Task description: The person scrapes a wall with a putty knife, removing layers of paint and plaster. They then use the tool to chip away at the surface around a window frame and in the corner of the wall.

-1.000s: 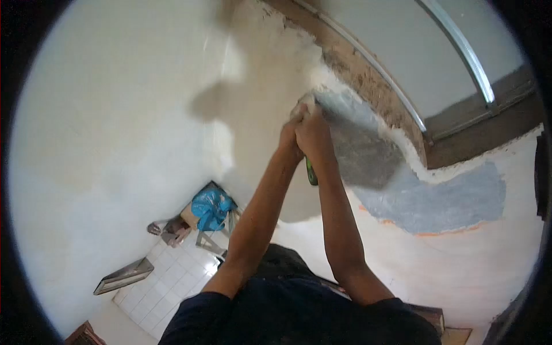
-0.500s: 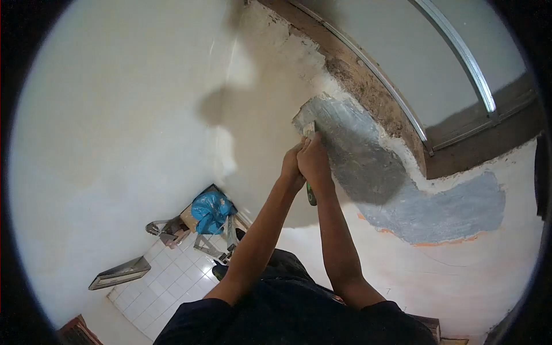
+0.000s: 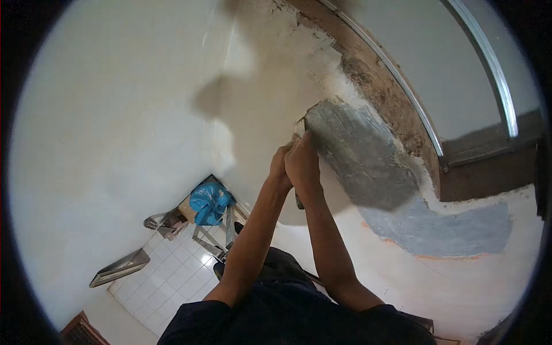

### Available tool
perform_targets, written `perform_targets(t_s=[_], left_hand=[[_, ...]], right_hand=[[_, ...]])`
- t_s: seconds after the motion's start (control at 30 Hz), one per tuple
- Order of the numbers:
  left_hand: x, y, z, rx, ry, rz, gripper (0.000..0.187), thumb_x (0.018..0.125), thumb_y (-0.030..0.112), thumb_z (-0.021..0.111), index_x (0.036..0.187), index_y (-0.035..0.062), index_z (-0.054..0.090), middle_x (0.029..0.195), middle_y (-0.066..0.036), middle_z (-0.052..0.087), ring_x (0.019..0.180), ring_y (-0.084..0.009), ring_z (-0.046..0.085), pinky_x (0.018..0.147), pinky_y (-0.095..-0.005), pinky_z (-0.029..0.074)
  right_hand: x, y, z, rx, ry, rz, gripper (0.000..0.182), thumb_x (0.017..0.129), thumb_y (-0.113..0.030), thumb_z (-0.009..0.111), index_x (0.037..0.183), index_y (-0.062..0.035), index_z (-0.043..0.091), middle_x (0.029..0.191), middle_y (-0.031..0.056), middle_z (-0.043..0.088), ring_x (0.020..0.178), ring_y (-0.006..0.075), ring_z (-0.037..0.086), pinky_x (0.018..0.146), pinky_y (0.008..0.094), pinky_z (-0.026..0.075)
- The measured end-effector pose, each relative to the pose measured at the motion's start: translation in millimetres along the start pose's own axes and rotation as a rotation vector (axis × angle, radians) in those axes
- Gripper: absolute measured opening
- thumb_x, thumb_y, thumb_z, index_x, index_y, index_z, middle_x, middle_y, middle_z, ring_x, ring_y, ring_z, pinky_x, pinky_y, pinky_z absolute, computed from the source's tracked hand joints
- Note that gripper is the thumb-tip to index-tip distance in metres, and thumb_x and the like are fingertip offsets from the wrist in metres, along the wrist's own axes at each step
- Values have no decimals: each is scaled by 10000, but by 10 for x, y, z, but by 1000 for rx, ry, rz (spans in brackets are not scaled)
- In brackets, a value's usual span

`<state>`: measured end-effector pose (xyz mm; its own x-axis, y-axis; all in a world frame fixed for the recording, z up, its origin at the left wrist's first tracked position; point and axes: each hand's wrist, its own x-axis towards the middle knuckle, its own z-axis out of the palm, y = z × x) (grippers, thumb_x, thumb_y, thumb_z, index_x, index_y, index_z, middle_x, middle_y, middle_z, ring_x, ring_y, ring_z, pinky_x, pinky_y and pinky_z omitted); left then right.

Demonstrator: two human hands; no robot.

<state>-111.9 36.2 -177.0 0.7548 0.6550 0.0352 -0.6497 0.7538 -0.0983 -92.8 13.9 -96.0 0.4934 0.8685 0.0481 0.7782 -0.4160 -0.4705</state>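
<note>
My right hand [image 3: 303, 161] is wrapped round a putty knife. Its pale, smeared blade [image 3: 299, 126] points up past my fingers, at the left edge of the grey patch [image 3: 368, 155] on the wall. Below my fist the dark end of the handle [image 3: 299, 200] sticks out. My left hand [image 3: 280, 164] is closed and pressed against the right one; whatever its fingers grip is hidden. The shadow of my head and arms falls over the cream wall [image 3: 264, 115] and part of the patch.
Above the patch runs a rough brown window edge [image 3: 397, 109] with metal frame strips [image 3: 494, 69]. Down on the left, a blue plastic bag [image 3: 210, 201] sits in the corner above the white tiled floor [image 3: 172, 270]. A stepladder [image 3: 214, 241] stands near my body.
Both hands and the putty knife have shifted slightly left, from over the grey patch to its left edge. The view has turned a little, moving the window edge rightward.
</note>
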Motion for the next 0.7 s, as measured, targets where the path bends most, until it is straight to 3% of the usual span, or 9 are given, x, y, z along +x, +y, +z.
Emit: perform_targets(t_s=[0.1, 0.2, 0.27, 0.4, 0.57, 0.6, 0.7], left_hand=[[16, 52, -15, 88, 142, -11, 251, 986, 265, 374, 985, 70, 533, 781, -33, 560, 683, -153, 561, 597, -294, 510], [9, 90, 54, -33, 115, -46, 250, 981, 251, 374, 983, 58, 534, 785, -44, 560, 694, -157, 564, 604, -300, 507], [55, 120, 96, 82, 180, 43, 234, 971, 223, 385, 981, 45, 536, 800, -61, 568, 701, -170, 566, 612, -320, 504], [58, 176, 56, 96, 186, 38, 233, 970, 222, 387, 979, 44, 537, 802, -63, 570, 702, -171, 566, 615, -323, 504], [24, 62, 21, 118, 156, 80, 232, 968, 220, 389, 977, 42, 538, 807, -67, 572, 703, -174, 566, 618, -328, 503], [61, 72, 16, 119, 157, 88, 232, 968, 220, 390, 977, 42, 538, 808, -68, 572, 703, -174, 566, 619, -329, 503], [95, 127, -29, 124, 156, 96, 231, 966, 219, 391, 976, 41, 539, 811, -70, 574, 704, -176, 566, 621, -332, 503]], right_hand=[[13, -9, 43, 72, -85, 133, 212, 943, -129, 372, 1036, 61, 383, 910, 334, 574, 902, 471, 583, 786, 520, 482], [60, 51, 149, 155, 22, 69, 201, 938, -119, 386, 1028, 61, 384, 896, 334, 575, 910, 471, 581, 788, 517, 483], [125, 8, 136, 98, 10, 34, 192, 935, -114, 394, 1016, 60, 393, 910, 337, 573, 916, 472, 577, 801, 513, 479], [70, -120, 13, 97, 26, 48, 219, 934, -119, 395, 1045, 70, 395, 939, 334, 573, 919, 472, 576, 816, 507, 476], [-36, 6, 7, 97, 112, -85, 297, 934, -135, 406, 1104, 106, 369, 964, 333, 570, 920, 454, 591, 804, 498, 489], [-36, -35, -69, 7, 6, 37, 306, 937, -134, 400, 1104, 120, 364, 963, 350, 562, 909, 447, 599, 779, 484, 506], [11, -117, -75, 51, -9, 69, 338, 936, -135, 403, 1131, 136, 347, 965, 358, 557, 888, 447, 603, 760, 469, 521]])
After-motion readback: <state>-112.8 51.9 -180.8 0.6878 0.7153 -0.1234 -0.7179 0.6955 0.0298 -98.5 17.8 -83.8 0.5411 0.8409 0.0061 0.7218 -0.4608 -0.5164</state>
